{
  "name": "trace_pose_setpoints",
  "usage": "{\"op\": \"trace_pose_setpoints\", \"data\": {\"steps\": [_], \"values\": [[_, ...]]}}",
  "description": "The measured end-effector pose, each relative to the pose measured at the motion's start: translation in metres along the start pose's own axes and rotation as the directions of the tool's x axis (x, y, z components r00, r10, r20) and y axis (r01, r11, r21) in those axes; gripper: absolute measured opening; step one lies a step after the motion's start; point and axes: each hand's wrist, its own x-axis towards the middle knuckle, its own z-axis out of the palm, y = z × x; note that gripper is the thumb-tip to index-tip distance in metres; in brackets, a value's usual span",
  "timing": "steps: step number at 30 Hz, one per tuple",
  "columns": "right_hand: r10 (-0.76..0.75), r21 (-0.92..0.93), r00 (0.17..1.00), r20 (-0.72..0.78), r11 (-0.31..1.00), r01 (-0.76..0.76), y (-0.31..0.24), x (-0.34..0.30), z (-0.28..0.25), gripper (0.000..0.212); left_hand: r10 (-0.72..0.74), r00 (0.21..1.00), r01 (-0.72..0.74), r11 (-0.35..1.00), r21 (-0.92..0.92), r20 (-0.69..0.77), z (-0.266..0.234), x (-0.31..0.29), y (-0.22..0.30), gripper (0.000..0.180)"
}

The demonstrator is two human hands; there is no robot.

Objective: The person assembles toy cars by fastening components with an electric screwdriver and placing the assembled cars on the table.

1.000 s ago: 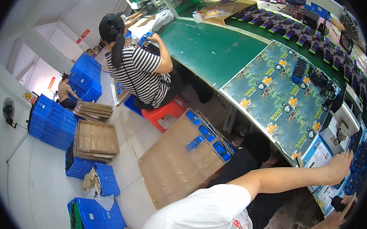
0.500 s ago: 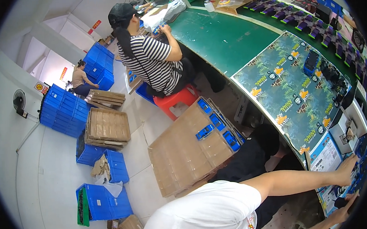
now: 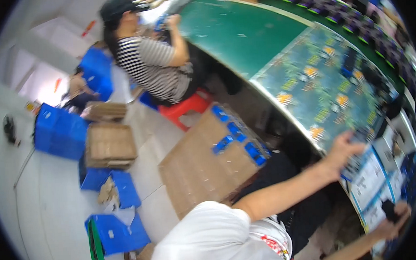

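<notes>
My left hand [image 3: 341, 156] is over the near edge of the patterned mat [image 3: 306, 93], its fingers partly spread and smeared by motion. A blurred grey-blue object [image 3: 350, 171] shows beside its fingers; I cannot tell whether the hand grips it. At the lower right my right hand [image 3: 400, 219] is closed on a small black part [image 3: 389, 209], whose kind is too blurred to name. Between the hands lie white-and-blue printed sheets [image 3: 365, 180]. Several dark blue pieces [image 3: 411, 177] are heaped at the right rim. On the mat's far side stands a dark blue toy car [image 3: 350, 63].
A white box-like device [image 3: 402, 132] stands right of the mat. Blue toy cars [image 3: 236, 131] lie on a stack of brown cardboard trays [image 3: 196, 169] at my left. A co-worker in stripes [image 3: 151, 62] sits on a red stool [image 3: 185, 113]. Blue crates [image 3: 60, 132] are farther left.
My left hand has moved left from the blue pieces to the mat's near edge. My right hand has risen slightly with the black part. The whole view has shifted and blurred.
</notes>
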Motion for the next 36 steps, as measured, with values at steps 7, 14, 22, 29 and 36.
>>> {"op": "trace_pose_setpoints", "data": {"steps": [7,14,22,29,36], "values": [[0.43,0.455,0.897,-0.104,0.822,-0.341,-0.13,0.032,0.164,0.013,0.058,0.996,-0.044,0.983,0.178,-0.071,-0.035,-0.01,0.03,0.028],[0.447,0.447,0.892,-0.063,0.812,-0.376,-0.134,0.038,0.152,0.017,-0.028,0.998,0.006,0.93,0.367,0.055,-0.036,-0.01,0.017,0.027],[0.475,0.457,0.879,-0.049,0.793,-0.404,-0.135,0.036,0.155,0.013,0.064,0.995,-0.091,0.886,0.455,0.075,-0.037,-0.008,0.011,0.025],[0.452,0.531,0.892,0.01,0.753,-0.388,-0.136,0.046,0.153,0.033,-0.029,0.996,-0.012,0.894,0.447,0.085,-0.036,-0.008,0.015,0.024],[0.39,0.692,0.881,0.268,0.558,-0.457,-0.126,0.055,0.129,0.033,-0.046,0.997,0.019,0.92,0.39,0.062,-0.031,-0.009,0.018,0.023]]}}
